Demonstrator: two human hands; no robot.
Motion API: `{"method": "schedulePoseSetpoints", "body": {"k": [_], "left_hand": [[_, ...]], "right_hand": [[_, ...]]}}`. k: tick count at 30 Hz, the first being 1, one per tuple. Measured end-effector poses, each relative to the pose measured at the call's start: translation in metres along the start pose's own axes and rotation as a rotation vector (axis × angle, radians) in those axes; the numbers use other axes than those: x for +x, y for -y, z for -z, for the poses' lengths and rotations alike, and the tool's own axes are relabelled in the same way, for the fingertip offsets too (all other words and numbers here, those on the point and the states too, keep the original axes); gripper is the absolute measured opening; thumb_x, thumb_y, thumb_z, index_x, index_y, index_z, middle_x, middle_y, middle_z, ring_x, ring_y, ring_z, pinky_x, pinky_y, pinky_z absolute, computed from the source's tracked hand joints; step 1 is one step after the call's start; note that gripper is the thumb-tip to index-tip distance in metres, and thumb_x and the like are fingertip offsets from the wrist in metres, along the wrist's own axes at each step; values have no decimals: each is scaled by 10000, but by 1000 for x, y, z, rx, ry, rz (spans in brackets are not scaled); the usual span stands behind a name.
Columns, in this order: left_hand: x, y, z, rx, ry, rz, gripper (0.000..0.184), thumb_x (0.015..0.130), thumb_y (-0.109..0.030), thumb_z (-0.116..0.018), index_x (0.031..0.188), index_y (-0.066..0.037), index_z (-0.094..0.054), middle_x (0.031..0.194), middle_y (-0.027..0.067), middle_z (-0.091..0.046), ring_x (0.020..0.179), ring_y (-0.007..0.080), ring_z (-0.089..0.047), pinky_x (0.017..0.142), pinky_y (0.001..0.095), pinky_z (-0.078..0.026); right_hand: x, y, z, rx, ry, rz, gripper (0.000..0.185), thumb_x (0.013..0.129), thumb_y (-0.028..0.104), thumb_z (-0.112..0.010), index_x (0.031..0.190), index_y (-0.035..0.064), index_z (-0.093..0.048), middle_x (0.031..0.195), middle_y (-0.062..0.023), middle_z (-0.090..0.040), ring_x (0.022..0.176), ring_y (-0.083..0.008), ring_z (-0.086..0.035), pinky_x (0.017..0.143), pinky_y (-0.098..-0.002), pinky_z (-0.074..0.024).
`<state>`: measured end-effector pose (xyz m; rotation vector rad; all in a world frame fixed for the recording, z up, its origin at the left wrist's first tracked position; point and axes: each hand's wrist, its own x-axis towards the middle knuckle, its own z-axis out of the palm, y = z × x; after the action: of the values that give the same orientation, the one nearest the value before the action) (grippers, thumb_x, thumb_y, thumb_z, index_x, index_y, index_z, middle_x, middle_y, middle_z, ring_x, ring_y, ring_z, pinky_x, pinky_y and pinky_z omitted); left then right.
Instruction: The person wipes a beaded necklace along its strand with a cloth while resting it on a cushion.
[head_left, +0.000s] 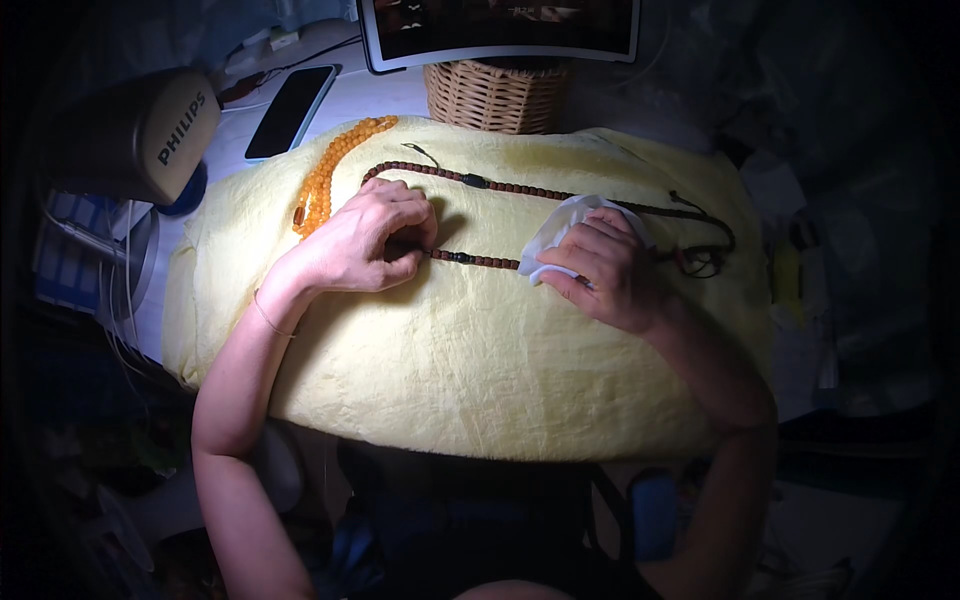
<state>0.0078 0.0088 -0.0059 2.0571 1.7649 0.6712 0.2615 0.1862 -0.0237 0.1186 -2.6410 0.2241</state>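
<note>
A long string of dark brown beads (520,188) lies in a loop across the yellow cloth (460,380), with black spacer beads and a tasselled cord end at the right. My left hand (385,235) pinches the near strand at its left part, fingers curled down over it. Farther right, my right hand (605,260) is closed around a white cloth (545,240), which wraps the same strand. Between the two hands a short stretch of beads runs nearly straight. Behind my left wrist rests a bundle of orange beads (318,190).
A Philips lamp (165,135) stands at the left, with cables below it. Behind the yellow cloth are a phone (292,110), a wicker basket (490,95) and a tablet screen (500,30). Dark clutter surrounds the table's sides.
</note>
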Motion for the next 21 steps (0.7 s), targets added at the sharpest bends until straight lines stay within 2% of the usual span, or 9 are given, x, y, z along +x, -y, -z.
{"method": "schedulePoseSetpoints", "body": {"k": [4,7,10,13,21], "left_hand": [[2,2,-9,-55,-93,-78,154,701,-120,-646,839,-56,-622,821,92,-595,873,267,-569,914,370,-401],[3,-2,-8,-29,-37,-23,172,740,-158,-661,866,-50,-617,842,105,-607,922,279,-596,960,398,-399],[3,-2,-7,-13,-23,-30,181,720,-153,-653,855,-41,-611,851,111,-606,920,290,-595,957,401,-407],[2,2,-9,-5,-74,-73,187,669,-130,-613,827,-35,-589,800,105,-577,836,286,-559,898,379,-404],[1,-1,-8,-53,-47,-37,204,661,-128,-617,840,-32,-594,822,108,-579,856,280,-557,904,378,-401]], "right_hand": [[0,0,1,-1,5,-4,209,738,232,-784,870,111,-678,834,-30,-620,855,-222,-607,912,-402,-434],[1,1,1,3,11,-12,209,734,232,-786,865,110,-678,831,-29,-621,852,-222,-608,911,-401,-435],[1,0,0,5,3,-9,206,730,235,-789,854,111,-680,822,-25,-621,847,-221,-610,907,-399,-437],[1,0,0,2,-11,-8,207,726,240,-793,846,114,-682,814,-23,-620,848,-219,-611,906,-396,-437],[0,0,0,-8,-5,-18,215,720,253,-800,849,125,-686,821,-19,-621,853,-223,-611,918,-394,-433]]}}
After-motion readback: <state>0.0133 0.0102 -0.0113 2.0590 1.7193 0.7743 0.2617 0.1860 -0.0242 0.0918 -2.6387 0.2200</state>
